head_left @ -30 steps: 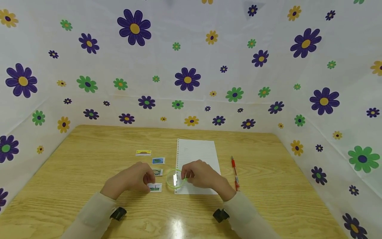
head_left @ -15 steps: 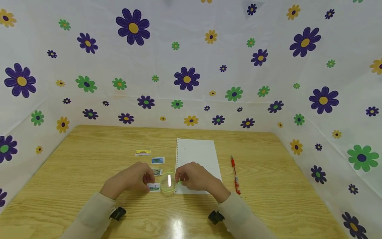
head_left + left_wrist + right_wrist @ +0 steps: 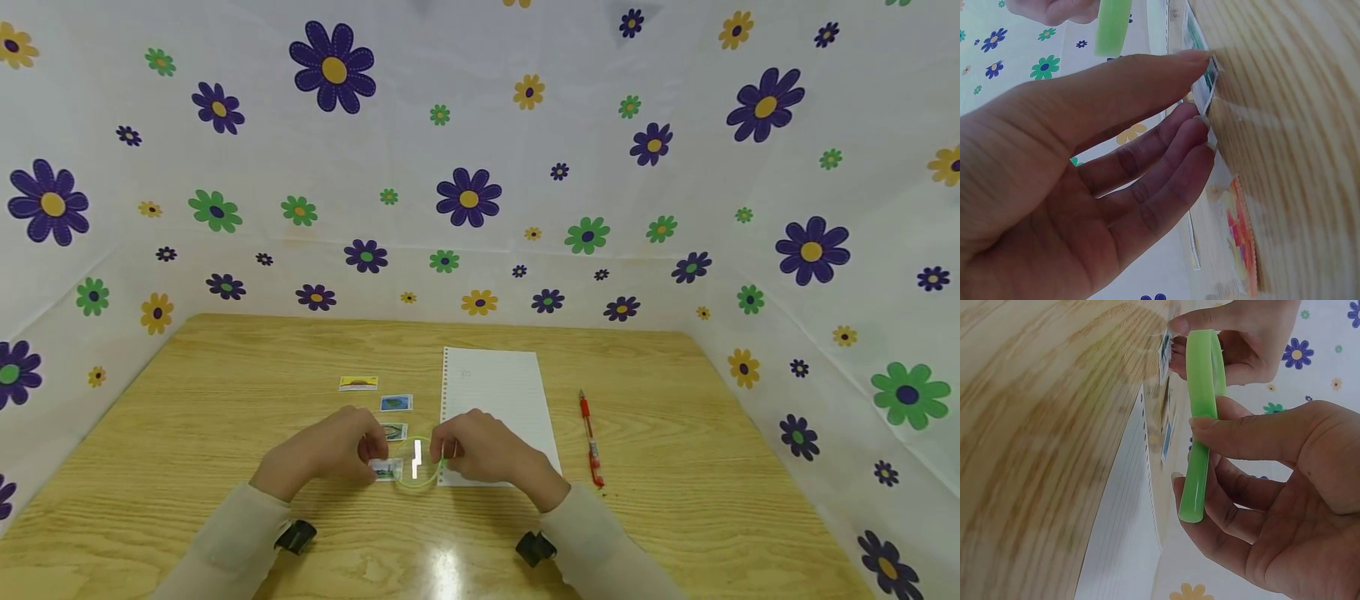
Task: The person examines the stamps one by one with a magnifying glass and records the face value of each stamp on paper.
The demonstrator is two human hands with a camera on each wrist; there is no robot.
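My left hand (image 3: 333, 446) pinches the left edge of the nearest postage stamp (image 3: 387, 470) with thumb and fingertips, close to the table. A green-rimmed magnifying glass (image 3: 1202, 375) is in my right hand (image 3: 480, 446), its short green handle between thumb and curled fingers. Seen from the head, the round clear lens (image 3: 405, 461) overlaps the right edge of that stamp and shows a bright reflection. Just beyond lies a green-toned stamp (image 3: 394, 432), partly hidden by the left hand. Farther back are a blue stamp (image 3: 396, 403) and a yellow stamp (image 3: 358, 383).
A lined, perforated sheet of paper (image 3: 495, 375) lies beneath and behind my right hand, with faint pencil marks near its top left. To its right rests a red pen (image 3: 590, 437). Flower-printed white cloth (image 3: 405, 150) surrounds the wooden table (image 3: 262, 358) on three sides.
My right hand has brought the magnifying glass leftward and slightly nearer, from over the paper's edge to the nearest stamp. The left hand has stayed in place at that stamp.
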